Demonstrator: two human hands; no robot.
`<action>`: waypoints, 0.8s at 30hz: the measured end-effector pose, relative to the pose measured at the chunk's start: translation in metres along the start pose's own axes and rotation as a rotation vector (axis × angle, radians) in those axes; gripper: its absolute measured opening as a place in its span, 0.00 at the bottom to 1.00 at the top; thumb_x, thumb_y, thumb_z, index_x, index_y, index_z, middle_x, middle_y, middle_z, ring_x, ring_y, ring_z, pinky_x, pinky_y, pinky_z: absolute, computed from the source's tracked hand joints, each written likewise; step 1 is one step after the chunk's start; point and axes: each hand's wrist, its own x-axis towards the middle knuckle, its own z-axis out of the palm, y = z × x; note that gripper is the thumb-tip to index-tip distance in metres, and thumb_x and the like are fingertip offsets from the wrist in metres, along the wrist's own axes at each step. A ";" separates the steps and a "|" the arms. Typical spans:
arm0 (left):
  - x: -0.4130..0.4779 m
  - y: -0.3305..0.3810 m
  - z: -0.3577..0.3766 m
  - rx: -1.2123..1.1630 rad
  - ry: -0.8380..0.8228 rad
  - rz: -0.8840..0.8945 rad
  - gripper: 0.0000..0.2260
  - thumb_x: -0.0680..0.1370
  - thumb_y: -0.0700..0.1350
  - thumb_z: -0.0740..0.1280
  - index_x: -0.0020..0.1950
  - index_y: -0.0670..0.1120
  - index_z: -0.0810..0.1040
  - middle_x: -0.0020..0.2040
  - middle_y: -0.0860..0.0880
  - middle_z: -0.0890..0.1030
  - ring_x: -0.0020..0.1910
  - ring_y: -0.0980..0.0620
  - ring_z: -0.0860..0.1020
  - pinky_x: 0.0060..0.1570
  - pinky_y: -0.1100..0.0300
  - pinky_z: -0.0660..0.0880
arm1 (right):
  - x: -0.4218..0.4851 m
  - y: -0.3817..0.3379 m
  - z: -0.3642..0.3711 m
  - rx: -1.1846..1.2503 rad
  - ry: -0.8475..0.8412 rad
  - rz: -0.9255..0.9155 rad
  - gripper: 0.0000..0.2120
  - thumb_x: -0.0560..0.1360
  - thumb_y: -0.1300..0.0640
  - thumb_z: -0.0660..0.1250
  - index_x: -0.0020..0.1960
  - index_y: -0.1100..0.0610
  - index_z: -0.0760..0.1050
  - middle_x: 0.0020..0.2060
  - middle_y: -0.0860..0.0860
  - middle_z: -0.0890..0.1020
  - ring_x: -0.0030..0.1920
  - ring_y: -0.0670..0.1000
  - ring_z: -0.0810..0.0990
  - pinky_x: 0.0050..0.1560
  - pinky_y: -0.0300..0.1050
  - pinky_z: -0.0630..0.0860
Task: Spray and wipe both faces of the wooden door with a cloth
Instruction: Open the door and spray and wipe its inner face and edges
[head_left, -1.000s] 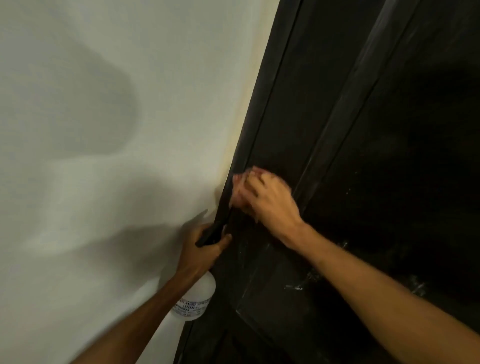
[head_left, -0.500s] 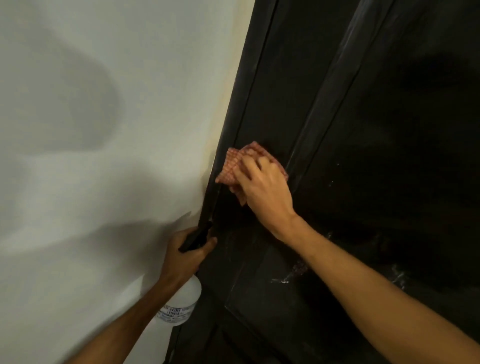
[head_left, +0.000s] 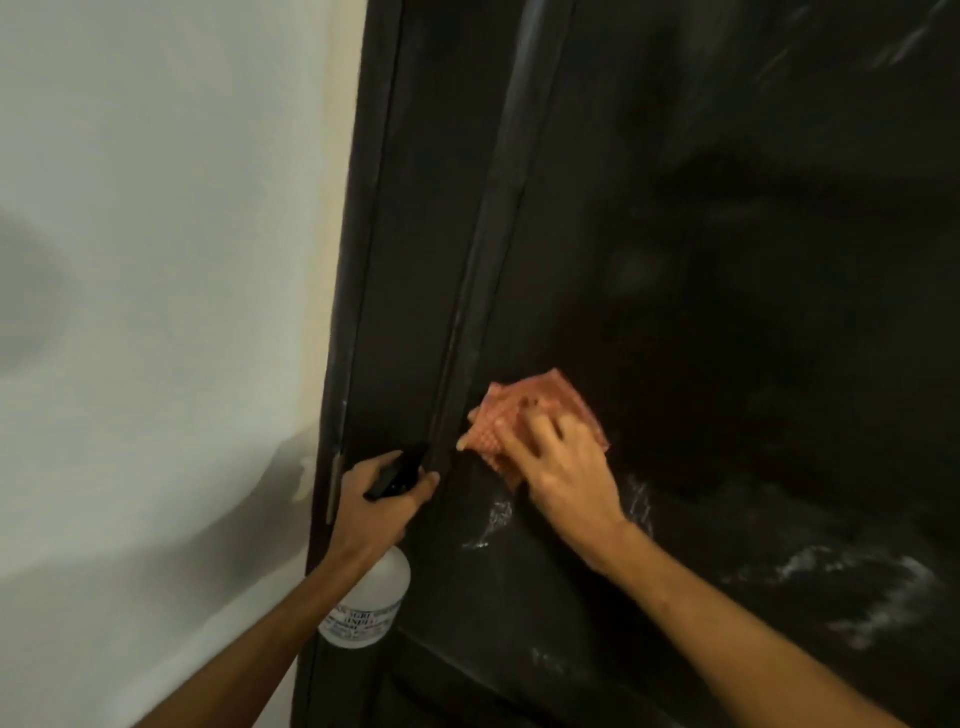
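Note:
The dark wooden door (head_left: 701, 260) fills the right of the view, with white spray streaks low on its panel. My right hand (head_left: 563, 473) presses a folded red-checked cloth (head_left: 530, 410) flat against the panel, just right of the raised moulding. My left hand (head_left: 376, 501) grips the black trigger head of a clear spray bottle (head_left: 371, 603), which hangs below the hand near the door's left edge. The bottle carries a white label with print.
A pale wall (head_left: 156, 312) takes up the left half, with soft shadows on it. The door's left edge (head_left: 343, 415) meets the wall beside my left hand.
My right hand slid the cloth from the door's left stile rightward across the moulding onto the inner panel. My left hand kept hold of the bottle.

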 end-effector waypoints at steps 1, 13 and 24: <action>-0.001 0.003 0.004 0.006 -0.008 0.020 0.05 0.76 0.43 0.78 0.50 0.45 0.85 0.41 0.42 0.85 0.28 0.55 0.79 0.23 0.65 0.72 | -0.018 -0.015 0.007 0.032 -0.081 -0.073 0.18 0.77 0.56 0.64 0.66 0.57 0.79 0.60 0.59 0.73 0.49 0.60 0.78 0.44 0.54 0.77; -0.049 0.036 0.047 0.012 -0.135 0.140 0.05 0.78 0.38 0.76 0.43 0.41 0.82 0.35 0.42 0.83 0.25 0.58 0.77 0.25 0.65 0.73 | -0.104 -0.006 -0.030 0.064 -0.130 0.016 0.21 0.78 0.57 0.58 0.69 0.56 0.77 0.62 0.58 0.71 0.51 0.59 0.77 0.46 0.53 0.76; -0.088 0.048 0.112 0.008 -0.266 0.160 0.05 0.78 0.39 0.76 0.43 0.41 0.82 0.36 0.37 0.83 0.22 0.52 0.74 0.21 0.60 0.71 | -0.153 0.064 -0.074 -0.085 0.094 0.391 0.26 0.74 0.65 0.65 0.71 0.52 0.77 0.64 0.60 0.70 0.48 0.61 0.74 0.47 0.55 0.75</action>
